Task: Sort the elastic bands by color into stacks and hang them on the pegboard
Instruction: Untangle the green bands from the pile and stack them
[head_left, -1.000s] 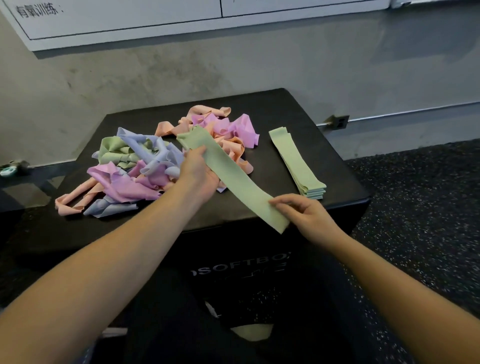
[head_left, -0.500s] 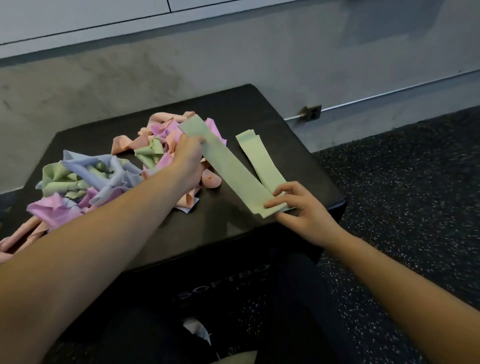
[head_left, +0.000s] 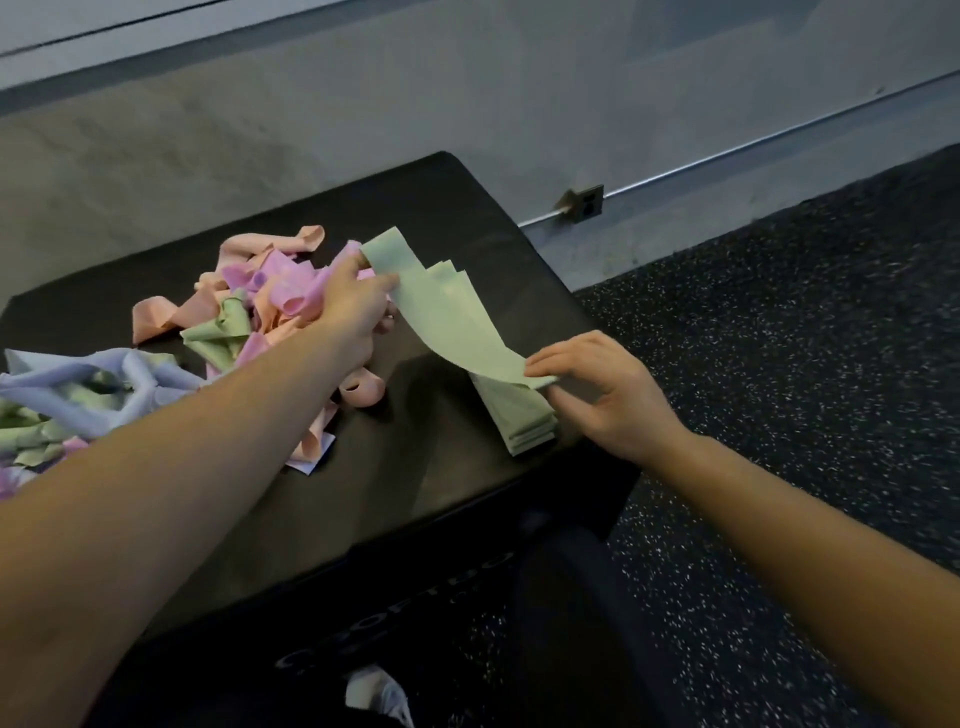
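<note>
On the black padded box (head_left: 415, 467), the jumbled heap of pink, purple, blue and green elastic bands (head_left: 244, 332) at nine o'clock remains unsorted. At three o'clock lies the flat stack of pale green bands (head_left: 519, 421), the only stack begun. The long pale green band (head_left: 452, 322) hangs over it, pinched by the left hand (head_left: 353, 306) and right hand (head_left: 602, 384). No pegboard shows; hanging seems far off.

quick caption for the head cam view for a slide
Both hands, left and right, lower a green band onto the green stack beside the unsorted pile.
</note>
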